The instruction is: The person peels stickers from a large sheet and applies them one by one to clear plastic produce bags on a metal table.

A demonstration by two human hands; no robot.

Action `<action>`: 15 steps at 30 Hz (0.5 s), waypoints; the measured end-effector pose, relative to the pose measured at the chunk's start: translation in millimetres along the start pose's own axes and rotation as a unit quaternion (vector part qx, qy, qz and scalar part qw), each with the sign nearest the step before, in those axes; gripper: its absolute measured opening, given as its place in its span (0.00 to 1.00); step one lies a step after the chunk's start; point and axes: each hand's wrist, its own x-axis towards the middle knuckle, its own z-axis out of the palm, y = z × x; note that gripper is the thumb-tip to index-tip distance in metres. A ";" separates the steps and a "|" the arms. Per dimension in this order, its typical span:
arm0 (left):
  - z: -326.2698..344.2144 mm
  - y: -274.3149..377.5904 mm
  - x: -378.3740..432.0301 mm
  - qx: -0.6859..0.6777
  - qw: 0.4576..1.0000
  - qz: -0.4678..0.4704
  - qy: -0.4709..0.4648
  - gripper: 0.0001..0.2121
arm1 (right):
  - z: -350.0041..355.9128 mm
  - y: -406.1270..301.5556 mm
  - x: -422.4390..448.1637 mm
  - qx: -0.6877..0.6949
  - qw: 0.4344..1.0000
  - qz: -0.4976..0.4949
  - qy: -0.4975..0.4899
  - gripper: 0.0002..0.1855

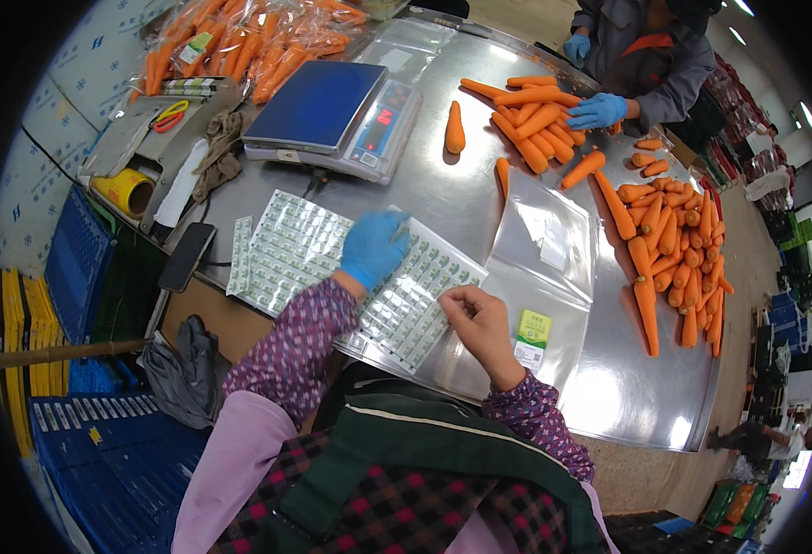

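Sheets of small green-and-white stickers (406, 305) lie on the metal table before me. My left hand (376, 248), in a blue glove, rests on them near the top of the right-hand sheet. Bare, my right hand (473, 313) is at that sheet's right edge with thumb and forefinger pinched together; whether a sticker is between them is too small to tell. A narrow strip of stickers (239, 255) lies at the left. To the right are clear plastic bags (544, 235), the lower one bearing a green-and-white label (532, 329).
A digital scale (319, 104) stands behind the sheets, near bagged carrots (253, 41). Loose carrots (683, 242) lie in piles at the right and far side, where a co-worker's gloved hand (597, 111) touches some. A phone (187, 256), scissors (170, 116) and tape roll (125, 192) are at left.
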 end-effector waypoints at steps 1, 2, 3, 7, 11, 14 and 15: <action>5.9 -17.4 13.0 0.029 0.997 0.073 0.023 0.15 | -3.5 5.9 0.7 0.012 1.000 0.004 0.015 0.07; 17.9 -40.5 24.1 0.059 0.987 0.144 0.048 0.15 | -5.7 8.1 2.3 0.020 1.000 0.004 0.020 0.07; 24.1 -55.8 31.3 0.088 0.970 0.216 0.071 0.15 | -9.2 5.8 3.5 0.027 0.999 0.018 0.029 0.07; 7.3 -62.0 40.6 -0.091 0.988 0.091 -0.083 0.14 | -28.5 4.1 7.8 -0.008 0.995 0.014 0.094 0.07; -16.8 -55.3 29.3 -0.351 0.928 -0.043 -0.115 0.09 | -35.6 20.1 18.0 -0.104 0.979 -0.031 0.170 0.18; -44.7 -41.8 20.4 -0.379 0.913 -0.076 -0.133 0.05 | -32.2 27.7 28.0 -0.095 0.977 -0.042 0.186 0.23; -46.9 -43.9 17.1 -0.364 0.921 -0.073 -0.117 0.06 | -30.7 24.6 28.9 -0.059 0.982 -0.042 0.176 0.24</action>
